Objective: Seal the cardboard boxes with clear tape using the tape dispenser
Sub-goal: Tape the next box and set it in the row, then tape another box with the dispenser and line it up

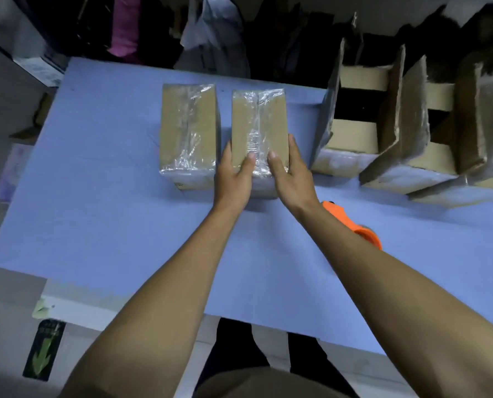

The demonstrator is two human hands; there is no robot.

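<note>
Hands (pixel 264 175) grip taped box (pixel 259 130) on blue table (pixel 101 214); clothes (pixel 124 24) hang behind.

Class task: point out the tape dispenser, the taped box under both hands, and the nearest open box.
tape dispenser (pixel 366 234): head view, orange body.
taped box (pixel 258 122): head view, top face.
open box (pixel 354 133): head view, inner flap.

- Both hands hold the near end of the right taped box (pixel 259 130): left hand (pixel 235 175) on its left side, right hand (pixel 289 173) on its right, thumbs lying on top.
- A 2nd taped box (pixel 188 130) stands just beside it, to the left, on the blue counter (pixel 110 214).
- An orange tape dispenser (pixel 354 222) lies behind the right forearm.
- Open cardboard boxes (pixel 388 124) stand at the right.
</note>
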